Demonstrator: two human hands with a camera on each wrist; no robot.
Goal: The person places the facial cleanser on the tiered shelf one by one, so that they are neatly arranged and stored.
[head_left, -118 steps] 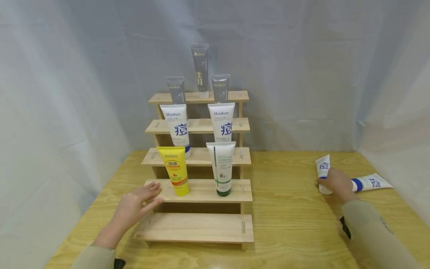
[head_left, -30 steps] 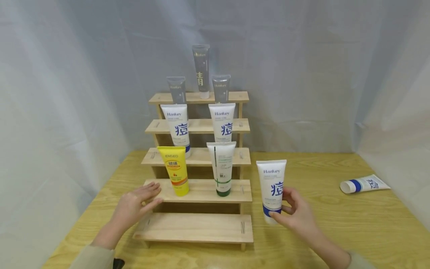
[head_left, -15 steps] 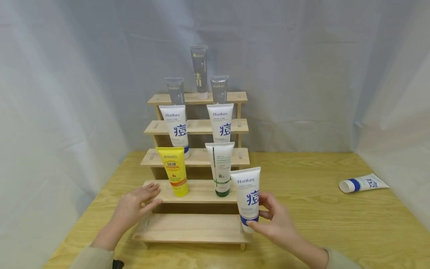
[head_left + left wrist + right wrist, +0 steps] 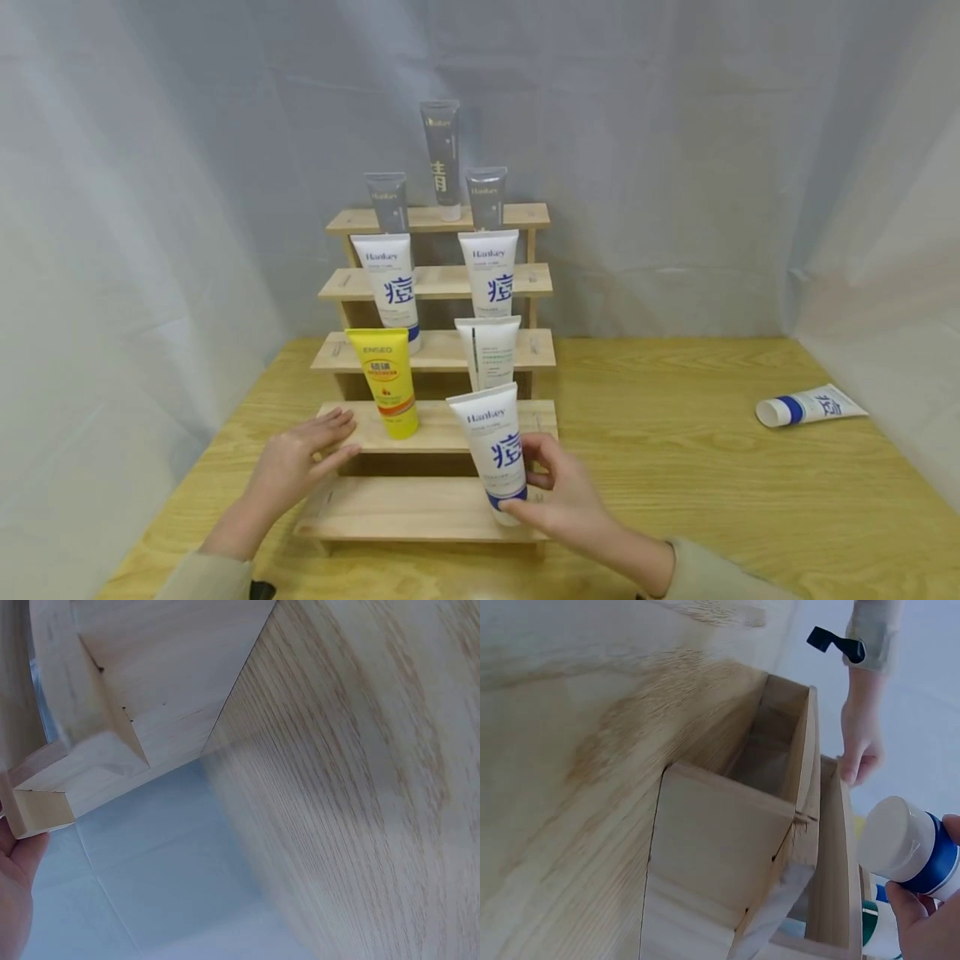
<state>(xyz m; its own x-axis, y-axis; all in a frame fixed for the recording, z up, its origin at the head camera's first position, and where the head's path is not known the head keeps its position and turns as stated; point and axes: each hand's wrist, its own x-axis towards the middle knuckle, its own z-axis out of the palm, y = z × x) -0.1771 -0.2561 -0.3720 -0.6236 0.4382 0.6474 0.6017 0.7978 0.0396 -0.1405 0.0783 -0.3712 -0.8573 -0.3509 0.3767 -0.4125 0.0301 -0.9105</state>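
Note:
My right hand grips a white squeeze tube with blue lettering near its cap. The tube leans a little, cap down, over the right part of the lowest step of a wooden tiered stand. From the right wrist, its white cap and blue band show close beside the stand, between thumb and fingers. My left hand rests with extended fingers on the left end of the second step, beside a yellow tube. Behind the held tube, a white-and-green tube is partly hidden.
Higher on the stand are two white-and-blue tubes and several grey tubes. Another white-and-blue tube lies on its side on the wooden table, far right. Pale curtains hang behind and at the sides.
My right hand took the white-and-blue tube from the table at right and carried it left, upright, over the lowest step. It now covers the lower white-and-green tube. My left hand stayed put.

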